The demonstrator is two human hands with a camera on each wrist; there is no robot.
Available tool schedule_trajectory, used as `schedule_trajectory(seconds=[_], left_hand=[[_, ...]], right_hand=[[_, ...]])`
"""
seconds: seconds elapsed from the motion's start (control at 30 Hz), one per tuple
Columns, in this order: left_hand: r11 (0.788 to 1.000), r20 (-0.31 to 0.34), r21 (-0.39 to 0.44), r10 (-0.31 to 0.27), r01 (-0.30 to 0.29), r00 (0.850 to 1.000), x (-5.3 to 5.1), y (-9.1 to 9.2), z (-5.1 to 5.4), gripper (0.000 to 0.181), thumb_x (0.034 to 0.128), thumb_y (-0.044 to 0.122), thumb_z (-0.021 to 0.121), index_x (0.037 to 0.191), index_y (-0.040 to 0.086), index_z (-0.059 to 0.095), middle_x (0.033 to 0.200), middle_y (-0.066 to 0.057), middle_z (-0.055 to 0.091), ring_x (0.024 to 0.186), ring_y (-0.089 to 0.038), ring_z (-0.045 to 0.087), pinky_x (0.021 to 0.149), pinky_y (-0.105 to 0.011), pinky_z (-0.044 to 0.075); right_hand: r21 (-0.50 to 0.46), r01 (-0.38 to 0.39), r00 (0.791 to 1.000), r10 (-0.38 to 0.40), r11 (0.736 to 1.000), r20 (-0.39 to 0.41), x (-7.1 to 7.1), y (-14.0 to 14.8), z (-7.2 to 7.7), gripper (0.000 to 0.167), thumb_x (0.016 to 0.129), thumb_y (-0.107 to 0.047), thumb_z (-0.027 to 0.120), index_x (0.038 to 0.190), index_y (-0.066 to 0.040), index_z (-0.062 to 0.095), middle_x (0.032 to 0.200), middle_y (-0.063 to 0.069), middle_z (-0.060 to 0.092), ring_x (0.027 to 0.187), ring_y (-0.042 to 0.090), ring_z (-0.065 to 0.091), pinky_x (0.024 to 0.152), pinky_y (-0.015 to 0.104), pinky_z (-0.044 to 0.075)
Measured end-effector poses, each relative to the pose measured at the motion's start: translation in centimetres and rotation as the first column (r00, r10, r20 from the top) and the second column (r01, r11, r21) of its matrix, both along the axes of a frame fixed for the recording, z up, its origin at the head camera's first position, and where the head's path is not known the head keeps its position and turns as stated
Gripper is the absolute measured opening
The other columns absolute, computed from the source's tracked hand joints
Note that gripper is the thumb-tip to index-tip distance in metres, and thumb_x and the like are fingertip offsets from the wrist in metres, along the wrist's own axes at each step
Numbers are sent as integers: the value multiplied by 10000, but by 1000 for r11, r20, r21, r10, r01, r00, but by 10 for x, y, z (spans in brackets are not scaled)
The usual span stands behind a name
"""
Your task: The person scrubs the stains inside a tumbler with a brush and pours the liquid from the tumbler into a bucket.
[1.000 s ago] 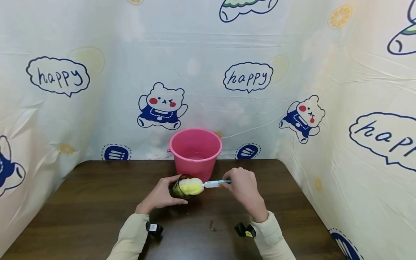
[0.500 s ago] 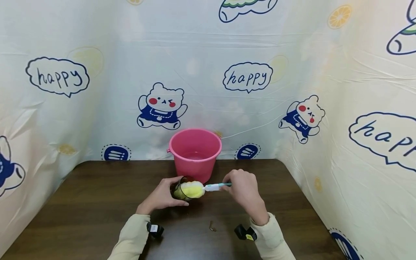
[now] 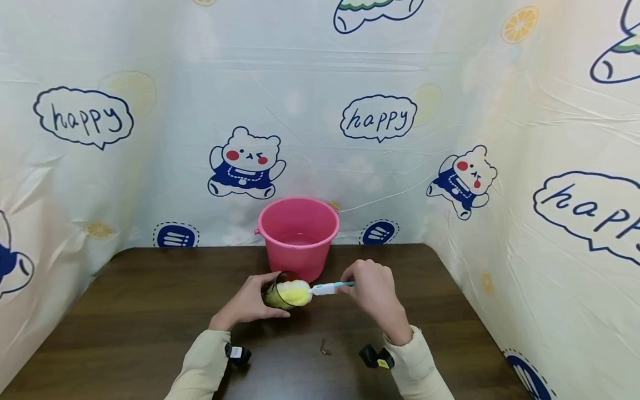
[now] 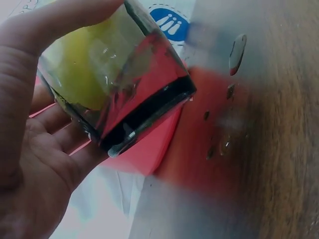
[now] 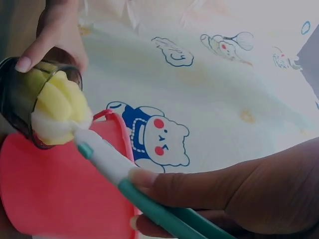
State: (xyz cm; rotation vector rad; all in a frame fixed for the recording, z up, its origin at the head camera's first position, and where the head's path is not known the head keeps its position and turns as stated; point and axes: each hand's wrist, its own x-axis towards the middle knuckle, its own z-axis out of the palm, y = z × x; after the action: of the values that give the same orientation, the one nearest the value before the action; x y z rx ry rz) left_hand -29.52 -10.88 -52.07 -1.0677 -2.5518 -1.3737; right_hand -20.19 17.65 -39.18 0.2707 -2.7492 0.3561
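Note:
My left hand (image 3: 252,300) grips a dark see-through glass (image 4: 149,99), tipped on its side with its mouth toward the right hand. Inside its mouth sits the yellow-and-white sponge head of a cup brush (image 5: 60,107), part of it sticking out past the rim. My right hand (image 3: 375,291) pinches the brush's white and teal handle (image 5: 107,159) between thumb and fingers. Both hands are above the table, in front of a pink bucket (image 3: 300,261). In the left wrist view the yellow sponge shows through the glass wall.
The pink bucket stands at the back of the dark wooden table (image 3: 150,311), close behind the glass. A small brownish curved mark or piece (image 3: 325,347) lies near the front. Water drops (image 4: 225,147) dot the tabletop. A printed curtain (image 3: 310,111) hangs behind.
The sponge head shifts slightly out of the glass and then back a little, as the right hand moves the handle slightly. The left hand keeps hold of the glass, nearly still.

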Motion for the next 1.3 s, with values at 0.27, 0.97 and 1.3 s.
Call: schedule_trajectory(seconds=[0.27,0.97,1.3], left_hand=[[1000,4,12,13,-13,1000,1,-2,1,813,666,315,974,1387,212,612,1322,128,642,1215,-109,592,1009,-435,533],[1000,27,13,5,-6,1000,1,-5,3,813,675,358,965,1392,240,600,1307,142,637,1190,-111,591,1003,-405,535],[1000,34,-12,12,-12,999,2,-2,4,852,670,381,963,1415,200,591,1351,117,623,1234,-115,575,1032,-441,517]], right_hand=[[-30,4,1000,-4,1000,3,-2,-1,0,179,728,-305,928,773,-179,808,668,-65,680,531,94,453,445,244,374],[-59,-56,998,54,997,-39,-6,0,-3,177,714,-290,939,772,-181,813,678,-73,692,534,81,449,448,235,375],[3,-72,997,72,997,6,-5,1,-3,143,738,-284,923,760,-198,811,701,-80,706,562,76,465,468,235,380]])
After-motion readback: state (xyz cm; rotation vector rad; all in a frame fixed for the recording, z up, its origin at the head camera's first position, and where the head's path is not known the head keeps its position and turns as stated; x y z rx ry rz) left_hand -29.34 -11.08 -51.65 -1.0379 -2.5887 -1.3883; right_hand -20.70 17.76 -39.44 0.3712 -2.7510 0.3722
